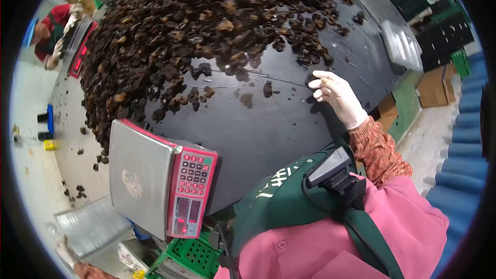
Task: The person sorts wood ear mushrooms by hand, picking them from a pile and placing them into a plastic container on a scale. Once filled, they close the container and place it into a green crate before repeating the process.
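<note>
Extending over the bare part of the dark tabletop (248, 124), the fingers (326, 75) of the right hand (336, 98) are partly bent with narrow gaps between them; whether they pinch anything cannot be told. One dark spot lies beside the fingertips, too indistinct to identify. The left hand (63, 251), at the lower left edge, is near one stack of clear trays (93, 227); its grip cannot be determined. Each of these two hands wears one white glove. One heap of dark brown pieces (206, 26), too many to count, covers the far and left part of the tabletop, with loose pieces scattered along its near edge. One scale (139, 175) with a flat metal plate and one keypad (195, 173) stands between the two hands, near the heap. Below it is one green crate (194, 256). Across the heap, one co-worker (54, 28) is beside a second scale (80, 54). At far right are a second stack of clear trays (401, 45) and one cardboard box (433, 88).
</note>
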Demonstrator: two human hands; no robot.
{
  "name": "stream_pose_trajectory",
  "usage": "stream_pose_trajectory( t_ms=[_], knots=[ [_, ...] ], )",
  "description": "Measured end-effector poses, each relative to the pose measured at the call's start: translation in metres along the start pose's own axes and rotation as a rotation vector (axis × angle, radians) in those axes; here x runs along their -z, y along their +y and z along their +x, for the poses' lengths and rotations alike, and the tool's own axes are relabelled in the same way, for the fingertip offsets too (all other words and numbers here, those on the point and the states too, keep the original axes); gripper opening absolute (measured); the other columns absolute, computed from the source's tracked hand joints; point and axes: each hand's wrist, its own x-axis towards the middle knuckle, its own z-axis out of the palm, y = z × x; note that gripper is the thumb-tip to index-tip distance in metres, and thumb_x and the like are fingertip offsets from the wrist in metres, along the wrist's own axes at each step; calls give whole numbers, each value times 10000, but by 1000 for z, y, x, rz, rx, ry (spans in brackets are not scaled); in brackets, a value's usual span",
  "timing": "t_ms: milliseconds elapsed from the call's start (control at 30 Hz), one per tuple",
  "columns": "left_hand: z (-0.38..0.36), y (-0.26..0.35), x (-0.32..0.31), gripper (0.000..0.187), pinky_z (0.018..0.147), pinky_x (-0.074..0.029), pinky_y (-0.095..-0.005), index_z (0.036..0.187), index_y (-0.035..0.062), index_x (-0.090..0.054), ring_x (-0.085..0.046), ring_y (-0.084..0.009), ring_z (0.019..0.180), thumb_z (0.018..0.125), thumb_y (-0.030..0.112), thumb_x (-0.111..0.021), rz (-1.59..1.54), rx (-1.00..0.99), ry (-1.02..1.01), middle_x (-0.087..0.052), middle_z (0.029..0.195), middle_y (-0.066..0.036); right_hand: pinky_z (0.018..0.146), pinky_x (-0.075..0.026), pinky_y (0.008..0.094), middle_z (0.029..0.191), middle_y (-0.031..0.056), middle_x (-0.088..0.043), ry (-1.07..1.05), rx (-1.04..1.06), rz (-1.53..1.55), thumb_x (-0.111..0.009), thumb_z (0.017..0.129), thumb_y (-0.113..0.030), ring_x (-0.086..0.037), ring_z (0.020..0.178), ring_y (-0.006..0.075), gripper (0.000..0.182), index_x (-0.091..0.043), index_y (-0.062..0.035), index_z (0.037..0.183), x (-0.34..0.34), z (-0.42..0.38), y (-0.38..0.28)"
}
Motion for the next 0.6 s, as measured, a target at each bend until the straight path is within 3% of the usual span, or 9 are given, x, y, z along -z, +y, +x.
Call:
stream_pose_trajectory(
  t_ms=[100, 200, 267, 333, 400, 433, 500, 567, 600],
  knots=[
    [-20, 35, 7, 420, 983, -493, -311, 1279, -25, -628, -626, -194, 1122, 1007, 294, -612, 3, -13, 385, -673, 1216, -115, 802, -508, 268, 1074, 68, -694, 23, 4, -25, -555, 1017, -227, -637, 848, 111, 362, -569, -27, 1319, -5, -1, -1],
    [-159, 161, -52, 388, 942, -538, -340, 1343, 32, -610, -656, -224, 1099, 995, 201, -636, 0, -367, 294, -679, 1262, -126, 801, -511, 258, 1049, 53, -697, 45, -1, -51, -551, 1020, -220, -641, 838, 108, 346, -578, -20, 1301, -12, -1, 2],
    [-244, 238, -105, 382, 942, -545, -336, 1342, 50, -615, -646, -269, 1127, 982, 170, -657, 248, -427, 209, -668, 1254, -178, 794, -510, 253, 1042, 50, -697, 24, -8, -80, -554, 1019, -215, -643, 835, 109, 336, -584, -18, 1289, -17, -2, 3],
    [-312, 294, -174, 332, 991, -492, -321, 1307, -16, -615, -609, -183, 1139, 1030, 160, -564, -311, -321, -104, -643, 1274, -114, 783, -508, 247, 1029, 48, -694, -6, 1, -98, -549, 1023, -212, -645, 829, 105, 314, -597, -27, 1272, -19, -7, 6],
    [-355, 322, -218, 241, 982, -487, -317, 1212, -40, -654, -631, -190, 1050, 996, -7, -550, -280, -341, -154, -688, 1151, -107, 778, -505, 244, 1022, 46, -694, -35, 13, -125, -540, 1028, -213, -642, 827, 102, 307, -600, -36, 1271, -19, -11, 10],
    [-355, 314, -228, 252, 970, -487, -314, 1219, -37, -652, -630, -191, 1053, 981, -20, -570, -170, -484, -260, -685, 1172, -118, 776, -504, 243, 1019, 46, -693, -50, 23, -137, -536, 1031, -213, -641, 826, 100, 303, -602, -40, 1271, -18, -13, 11],
    [-361, 306, -254, 307, 920, -493, -305, 1253, -28, -642, -630, -185, 974, 951, -55, -594, -182, -571, -415, -682, 1127, -116, 766, -503, 243, 1013, 47, -692, -48, 23, -205, -519, 1023, -182, -632, 818, 94, 298, -601, -36, 1270, -16, -18, 13],
    [-372, 308, -264, 413, 922, -483, -319, 1329, -3, -603, -602, -185, 966, 918, -43, -636, -240, -453, -501, -661, 1153, -110, 760, -502, 240, 1014, 48, -691, -57, 30, -237, -512, 1016, -165, -629, 812, 93, 301, -599, -31, 1270, -14, -25, 15],
    [-384, 328, -257, 526, 935, -468, -333, 1393, 9, -552, -571, -189, 993, 883, -24, -677, -45, -551, -415, -637, 1199, -97, 750, -509, 242, 1009, 46, -690, -51, 37, -247, -508, 1005, -135, -621, 796, 91, 301, -592, -12, 1266, -13, -27, 17]
  ],
)
